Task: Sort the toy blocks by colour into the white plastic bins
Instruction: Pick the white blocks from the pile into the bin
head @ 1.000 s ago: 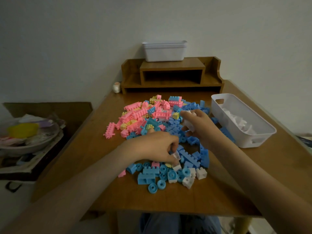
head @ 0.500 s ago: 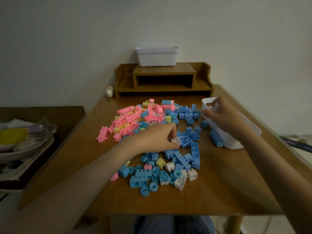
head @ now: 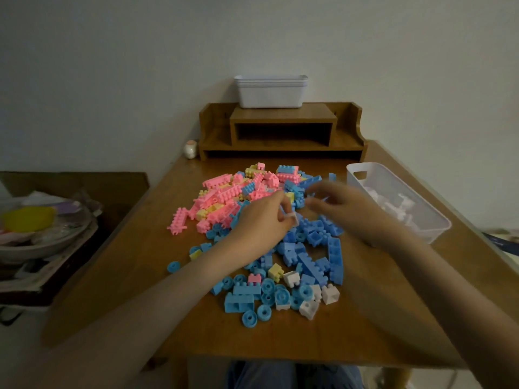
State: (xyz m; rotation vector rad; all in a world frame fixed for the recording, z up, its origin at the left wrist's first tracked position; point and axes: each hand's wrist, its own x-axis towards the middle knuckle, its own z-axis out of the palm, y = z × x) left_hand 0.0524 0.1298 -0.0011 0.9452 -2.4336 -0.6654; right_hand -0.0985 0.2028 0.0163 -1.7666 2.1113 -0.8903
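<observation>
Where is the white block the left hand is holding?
In the head view, the white block is pinched in the left hand, over the blue blocks at the table's middle, just left of the right hand.

Head view, down over table (head: 365, 318)

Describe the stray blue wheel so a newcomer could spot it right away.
On the wooden table, find the block pile in the middle. Off its left edge, toward the near side, one blue wheel lies alone on bare wood; the other blue wheels are bunched at the pile's front.
</observation>
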